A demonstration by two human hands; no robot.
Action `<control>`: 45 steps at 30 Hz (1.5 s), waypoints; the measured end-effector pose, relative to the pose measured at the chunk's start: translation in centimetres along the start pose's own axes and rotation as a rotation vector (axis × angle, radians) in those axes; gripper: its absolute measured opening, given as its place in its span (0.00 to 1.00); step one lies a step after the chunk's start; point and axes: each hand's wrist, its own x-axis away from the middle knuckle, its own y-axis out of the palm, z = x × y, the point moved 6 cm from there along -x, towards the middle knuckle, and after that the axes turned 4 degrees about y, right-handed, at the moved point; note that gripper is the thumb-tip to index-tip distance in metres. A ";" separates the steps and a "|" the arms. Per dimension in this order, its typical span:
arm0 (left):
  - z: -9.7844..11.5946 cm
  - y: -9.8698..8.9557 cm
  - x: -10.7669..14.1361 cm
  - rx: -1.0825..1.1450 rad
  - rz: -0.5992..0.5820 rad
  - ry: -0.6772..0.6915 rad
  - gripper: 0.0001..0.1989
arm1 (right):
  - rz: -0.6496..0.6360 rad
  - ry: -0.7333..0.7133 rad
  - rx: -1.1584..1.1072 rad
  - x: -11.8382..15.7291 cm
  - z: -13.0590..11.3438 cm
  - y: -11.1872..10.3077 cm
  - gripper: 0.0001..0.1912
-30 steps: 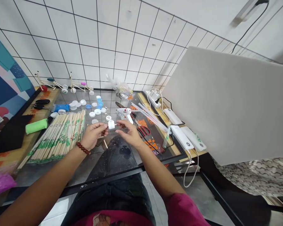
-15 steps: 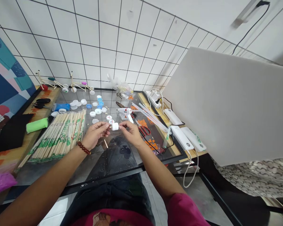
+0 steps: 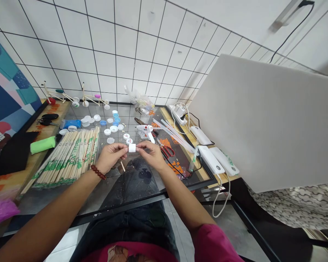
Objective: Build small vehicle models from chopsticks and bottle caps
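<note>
A small white cylindrical piece point(image 3: 132, 148), which looks like bottle caps put together, is held between my two hands above the dark glass table. My left hand point(image 3: 112, 154) pinches at its left side, thumb and forefinger closed. On the other side my right hand point(image 3: 151, 154) pinches a thin stub that sticks out of the piece. Two printed white caps point(image 3: 129, 141) lie just behind it, and a short wooden stick point(image 3: 123, 166) rests on the glass below my fingers.
Wrapped chopsticks point(image 3: 68, 156) lie at left, loose caps point(image 3: 113, 128) behind. A glue gun point(image 3: 146, 129), red-handled scissors point(image 3: 167, 150) and clear glue sticks point(image 3: 177, 136) are at right. Two small stick models point(image 3: 94, 97) stand near the wall. White power banks point(image 3: 211, 159) sit at the right edge.
The white piece has shifted slightly left and down and is turned more level. Both hands keep their pinch, with the left fingers slightly changed.
</note>
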 end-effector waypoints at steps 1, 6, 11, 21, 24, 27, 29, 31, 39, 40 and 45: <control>-0.1 0.0 0.0 -0.011 -0.002 0.002 0.20 | 0.001 0.005 -0.002 0.0 0.1 0.0 0.08; -0.2 -0.2 0.0 -0.027 -0.016 0.006 0.20 | 0.005 0.000 -0.013 0.0 0.1 0.0 0.06; 0.2 0.0 0.2 -0.011 -0.026 0.015 0.19 | 0.009 -0.013 -0.012 0.0 0.1 0.0 0.06; 0.6 0.4 0.3 -0.007 -0.026 0.016 0.22 | 0.016 -0.005 -0.013 0.1 0.1 -0.1 0.07; 0.6 0.5 0.3 -0.023 -0.045 0.029 0.22 | 0.025 0.026 -0.001 0.1 0.3 -0.2 0.07; 0.6 0.6 0.2 -0.052 -0.061 0.044 0.22 | 0.030 0.047 0.015 0.1 0.4 -0.3 0.08; 0.5 0.5 0.2 -0.078 -0.068 0.048 0.22 | 0.031 0.043 0.021 0.1 0.3 -0.3 0.08; 0.4 0.4 0.2 -0.111 -0.070 0.047 0.21 | 0.029 0.023 0.027 0.1 0.1 -0.2 0.07; -0.5 -0.2 -0.1 -0.061 -0.066 0.030 0.21 | 0.021 -0.031 0.082 0.1 -0.2 -0.2 0.08; -0.4 -0.2 -0.2 -0.045 -0.060 0.032 0.21 | 0.021 -0.016 0.100 0.1 0.0 -0.2 0.09; 0.1 0.0 0.0 0.010 -0.020 0.034 0.23 | 0.030 0.044 0.142 0.1 0.5 -0.3 0.11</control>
